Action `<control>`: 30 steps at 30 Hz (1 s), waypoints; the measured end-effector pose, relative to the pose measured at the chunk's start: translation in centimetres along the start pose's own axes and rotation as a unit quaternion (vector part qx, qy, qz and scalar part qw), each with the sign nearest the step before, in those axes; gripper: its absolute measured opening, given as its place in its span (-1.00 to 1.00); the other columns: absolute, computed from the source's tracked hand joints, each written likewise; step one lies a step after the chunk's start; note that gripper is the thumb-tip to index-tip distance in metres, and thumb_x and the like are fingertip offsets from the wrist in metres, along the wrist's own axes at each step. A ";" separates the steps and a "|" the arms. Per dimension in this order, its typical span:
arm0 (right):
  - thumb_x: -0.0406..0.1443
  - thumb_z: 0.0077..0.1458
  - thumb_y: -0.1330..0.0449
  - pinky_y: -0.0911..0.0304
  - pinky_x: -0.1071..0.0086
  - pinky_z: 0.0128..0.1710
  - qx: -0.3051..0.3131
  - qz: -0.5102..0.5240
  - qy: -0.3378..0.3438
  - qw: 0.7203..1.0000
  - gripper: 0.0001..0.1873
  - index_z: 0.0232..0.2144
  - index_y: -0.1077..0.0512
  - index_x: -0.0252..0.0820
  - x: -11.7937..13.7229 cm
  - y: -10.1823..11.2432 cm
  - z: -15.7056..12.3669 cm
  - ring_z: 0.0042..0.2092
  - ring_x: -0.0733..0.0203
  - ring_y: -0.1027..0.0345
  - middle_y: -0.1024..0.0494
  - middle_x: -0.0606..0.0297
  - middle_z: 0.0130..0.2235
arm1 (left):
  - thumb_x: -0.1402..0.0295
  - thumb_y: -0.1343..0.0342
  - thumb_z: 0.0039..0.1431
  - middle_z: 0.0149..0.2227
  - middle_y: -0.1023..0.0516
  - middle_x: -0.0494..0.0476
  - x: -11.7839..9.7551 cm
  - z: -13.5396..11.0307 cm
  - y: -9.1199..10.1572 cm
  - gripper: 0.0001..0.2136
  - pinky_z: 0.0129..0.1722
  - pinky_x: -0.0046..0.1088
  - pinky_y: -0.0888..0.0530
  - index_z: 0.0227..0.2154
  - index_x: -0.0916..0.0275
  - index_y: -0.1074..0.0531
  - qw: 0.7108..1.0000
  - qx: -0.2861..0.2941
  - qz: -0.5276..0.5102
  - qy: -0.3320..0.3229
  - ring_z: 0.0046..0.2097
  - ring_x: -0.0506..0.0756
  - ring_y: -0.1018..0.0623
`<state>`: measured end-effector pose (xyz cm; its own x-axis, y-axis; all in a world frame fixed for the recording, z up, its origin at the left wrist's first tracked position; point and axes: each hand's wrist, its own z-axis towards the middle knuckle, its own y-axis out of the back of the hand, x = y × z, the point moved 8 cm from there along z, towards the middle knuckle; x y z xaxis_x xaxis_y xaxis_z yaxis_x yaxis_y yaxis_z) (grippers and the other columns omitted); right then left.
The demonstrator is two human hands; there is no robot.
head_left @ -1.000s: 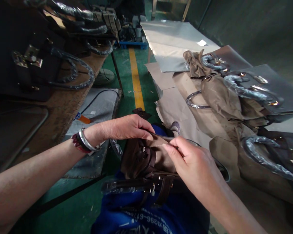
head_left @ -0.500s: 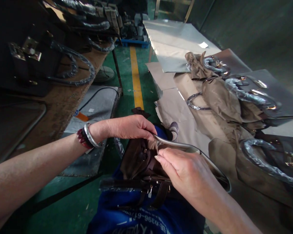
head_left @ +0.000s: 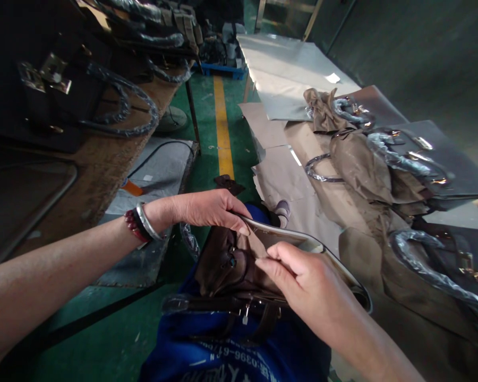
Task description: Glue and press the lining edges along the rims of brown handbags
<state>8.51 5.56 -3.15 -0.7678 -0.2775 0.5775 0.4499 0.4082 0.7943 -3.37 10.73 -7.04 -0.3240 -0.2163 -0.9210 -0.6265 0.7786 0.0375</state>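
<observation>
A dark brown handbag [head_left: 219, 265] lies on my lap over a blue apron [head_left: 223, 350], its mouth open and its pale-edged rim curving to the right. My left hand [head_left: 219, 209] pinches the bag's far left edge together with brown lining. In my right hand [head_left: 298, 276], thumb and forefinger grip the brown lining [head_left: 253, 244] inside the mouth, so the cloth stretches between both hands. A plastic-wrapped handle [head_left: 191, 303] and a small metal clasp piece [head_left: 245, 315] show on the near side. The bag's deeper inside is hidden by my right hand.
Dark handbags [head_left: 43, 90] with wrapped handles stand on a wooden table [head_left: 143, 122] at left. On the right, more bags and crumpled brown linings [head_left: 358, 164] lie on brown paper [head_left: 282, 170]. An orange-handled tool [head_left: 131, 187] rests on a low grey board [head_left: 159, 170].
My right hand has shifted slightly right, away from the left. More of the lining now shows stretched between the hands. Both hands keep their grip.
</observation>
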 end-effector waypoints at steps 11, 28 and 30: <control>-0.12 0.16 0.03 0.13 0.46 -0.57 -0.056 -0.038 -0.080 0.995 -0.59 -0.66 -0.06 -0.16 -2.4 0.8 0.7 -0.57 0.33 0.02 -0.03 0.44 -0.65 | 0.36 -0.17 0.04 -0.40 -0.60 0.05 0.5 0.0 -0.2 -0.81 -0.35 -0.58 -0.43 -0.27 0.29 -0.55 1.000 -0.007 -0.026 0.010 -0.38 0.00 -0.52; -0.14 0.18 0.05 0.17 0.44 -0.52 -0.083 -0.047 -0.084 0.992 -0.60 -0.64 -0.05 -0.16 -2.6 1.2 0.6 -0.57 0.34 0.04 -0.02 0.46 -0.64 | 0.35 -0.03 0.18 -0.25 -0.60 0.09 -0.9 -0.3 -0.7 -0.73 -0.24 -0.52 -0.46 -0.10 0.25 -0.49 0.994 -0.030 0.094 -0.051 -0.25 0.05 -0.55; -0.14 0.18 0.04 0.17 0.45 -0.52 -0.082 -0.046 -0.084 0.992 -0.61 -0.63 -0.06 -0.17 -2.6 1.1 0.6 -0.56 0.34 0.04 -0.03 0.46 -0.64 | 0.35 -0.04 0.17 -0.27 -0.61 0.09 -0.8 -0.3 -0.7 -0.76 -0.26 -0.53 -0.46 -0.15 0.26 -0.51 0.993 -0.044 0.095 -0.047 -0.26 0.05 -0.55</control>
<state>10.76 7.30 -3.89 -0.8682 -0.1515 0.4726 0.4321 0.2376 0.8700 -2.92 10.20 -6.17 -0.3772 -0.0117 -0.9261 -0.6209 0.7452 0.2435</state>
